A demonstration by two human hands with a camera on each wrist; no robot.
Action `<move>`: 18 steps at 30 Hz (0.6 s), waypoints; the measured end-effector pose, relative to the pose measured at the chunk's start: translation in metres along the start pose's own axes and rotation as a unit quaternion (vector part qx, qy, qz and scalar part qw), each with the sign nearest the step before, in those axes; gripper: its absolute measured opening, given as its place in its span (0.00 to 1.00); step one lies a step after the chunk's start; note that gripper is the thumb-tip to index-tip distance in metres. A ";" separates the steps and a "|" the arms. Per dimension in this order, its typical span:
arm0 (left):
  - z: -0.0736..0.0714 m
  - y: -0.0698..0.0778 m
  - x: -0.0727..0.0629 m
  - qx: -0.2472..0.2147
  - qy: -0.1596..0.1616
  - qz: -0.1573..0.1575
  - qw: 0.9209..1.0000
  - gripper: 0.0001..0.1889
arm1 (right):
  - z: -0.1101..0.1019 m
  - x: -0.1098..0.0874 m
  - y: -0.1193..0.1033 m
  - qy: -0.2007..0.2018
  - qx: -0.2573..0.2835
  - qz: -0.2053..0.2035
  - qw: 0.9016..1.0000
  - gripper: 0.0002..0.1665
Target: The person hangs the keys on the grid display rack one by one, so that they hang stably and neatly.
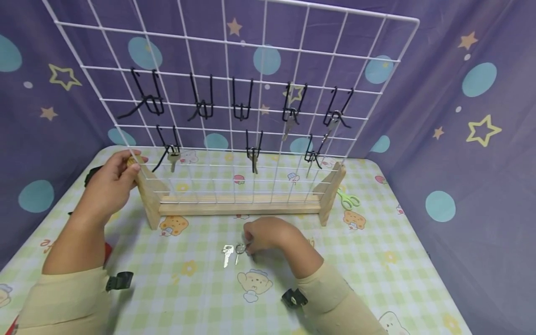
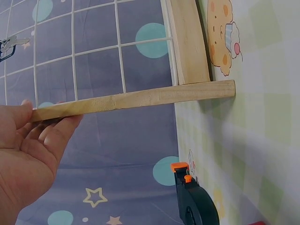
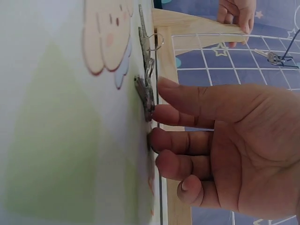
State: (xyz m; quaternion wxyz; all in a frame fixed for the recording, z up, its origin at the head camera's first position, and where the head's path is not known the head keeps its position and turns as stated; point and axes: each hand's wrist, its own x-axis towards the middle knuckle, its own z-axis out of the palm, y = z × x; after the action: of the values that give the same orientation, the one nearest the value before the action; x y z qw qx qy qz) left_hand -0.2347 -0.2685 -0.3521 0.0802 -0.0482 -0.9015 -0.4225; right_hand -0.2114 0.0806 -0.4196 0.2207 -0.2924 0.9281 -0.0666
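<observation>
My left hand (image 1: 112, 179) grips the top of the wooden side post (image 2: 126, 99) of a stand, thumb on one face and fingers on the other. The stand bears a white wire grid (image 1: 226, 43). My right hand (image 1: 268, 235) is low over the table with fingers bent; thumb and forefinger (image 3: 176, 112) are apart, right at a metal key (image 3: 146, 96) on the cloth. Whether they touch it, I cannot tell. Beside that hand lie a key (image 1: 227, 256) and a key ring (image 1: 240, 249). Black hooks hang on the grid, several with keys (image 1: 173, 160).
Green-handled scissors (image 1: 349, 201) lie behind the stand's right foot. To the left, behind my forearm, is a dark case with orange parts (image 2: 198, 201), and a red thing (image 1: 108, 251) shows partly. A checked cloth (image 1: 201, 298) covers the table; purple curtains (image 1: 439, 139) surround it.
</observation>
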 end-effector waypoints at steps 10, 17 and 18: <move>-0.001 0.000 0.001 0.004 -0.002 0.000 1.000 0.29 | 0.001 0.002 -0.001 -0.017 -0.001 0.011 1.000 0.18; -0.001 -0.002 0.001 0.006 0.001 -0.001 1.000 0.29 | 0.000 0.001 0.001 -0.020 -0.001 0.001 1.000 0.15; -0.001 -0.002 0.001 0.006 0.000 -0.001 1.000 0.29 | 0.000 0.000 0.002 -0.019 0.001 0.002 1.000 0.16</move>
State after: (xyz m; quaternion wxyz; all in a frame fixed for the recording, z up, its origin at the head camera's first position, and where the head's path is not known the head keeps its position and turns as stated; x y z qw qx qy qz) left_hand -0.2356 -0.2700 -0.3529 0.0799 -0.0467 -0.9041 -0.4172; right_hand -0.2127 0.0820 -0.4198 0.2391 -0.2920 0.9240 -0.0616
